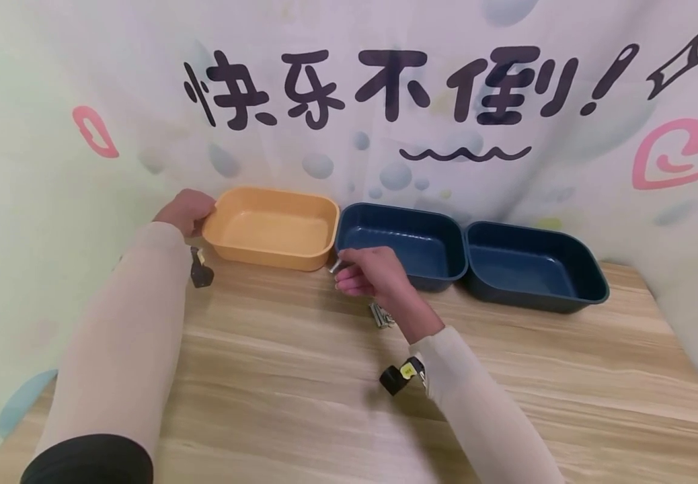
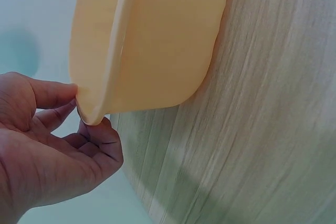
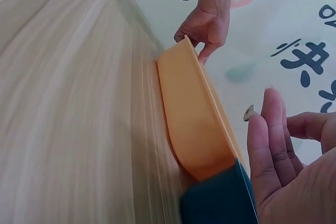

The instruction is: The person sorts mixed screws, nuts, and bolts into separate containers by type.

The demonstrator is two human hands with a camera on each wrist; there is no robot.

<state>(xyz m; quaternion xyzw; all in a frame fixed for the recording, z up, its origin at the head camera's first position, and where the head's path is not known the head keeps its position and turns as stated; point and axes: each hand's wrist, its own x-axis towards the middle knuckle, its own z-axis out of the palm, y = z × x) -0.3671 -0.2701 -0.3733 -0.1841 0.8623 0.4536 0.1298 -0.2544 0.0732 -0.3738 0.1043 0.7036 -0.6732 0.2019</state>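
Note:
My left hand (image 1: pixel 187 210) pinches the left end of the rim of a yellow-orange plastic bin (image 1: pixel 270 232), thumb and fingers on either side of it in the left wrist view. The bin stands upright on the wooden table. My right hand (image 1: pixel 373 269) holds a small silver screw (image 1: pixel 335 266) at its fingertips, over the near left corner of the middle blue bin (image 1: pixel 391 242). In the right wrist view the flat round head of the screw (image 3: pixel 250 113) sticks out past the fingers. Several silver screws (image 1: pixel 380 316) lie in a small pile below that hand.
A second dark blue bin (image 1: pixel 536 269) stands at the right end of the row, against the middle one. Behind the bins hangs a printed cloth (image 1: pixel 300 148). Small black cameras (image 1: pixel 394 378) sit at the wrists, over the wooden table (image 1: pixel 276 390).

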